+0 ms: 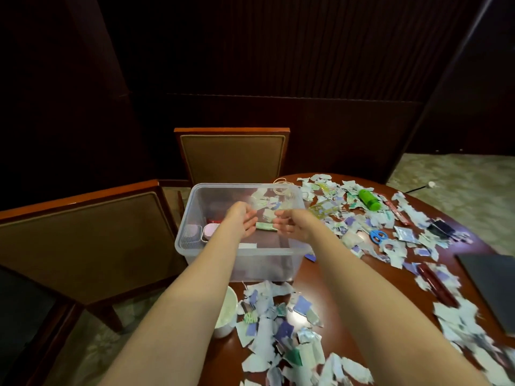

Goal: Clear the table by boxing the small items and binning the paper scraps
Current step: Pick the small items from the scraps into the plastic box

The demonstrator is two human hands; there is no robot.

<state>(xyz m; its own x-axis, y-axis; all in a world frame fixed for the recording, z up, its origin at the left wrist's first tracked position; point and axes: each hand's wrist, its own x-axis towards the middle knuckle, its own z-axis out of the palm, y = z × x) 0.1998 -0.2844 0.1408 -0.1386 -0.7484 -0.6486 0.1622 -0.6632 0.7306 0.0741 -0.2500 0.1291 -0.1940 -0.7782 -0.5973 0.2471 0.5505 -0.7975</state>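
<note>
A clear plastic box [242, 250] stands at the table's left edge. Both hands hover inside its opening. My left hand [243, 222] is held open, palm turned to the right. My right hand [287, 224] faces it with loosely curled fingers and nothing gripped. A small green tube [266, 226] lies in the box between the two hands, close to my right fingertips. A pink case [210, 230] and a red item [214, 219] also sit in the box. Torn paper scraps [281, 324] cover the table in front and to the right.
On the table lie a green bottle [369, 199], blue scissors [376, 235], rubber bands [281, 184], a foil packet [405, 234], a black item [443, 228], red pens [434, 280] and a dark notebook [493, 282]. A white bowl [227, 310] sits near the front left edge. Two chairs [232, 154] stand behind the box.
</note>
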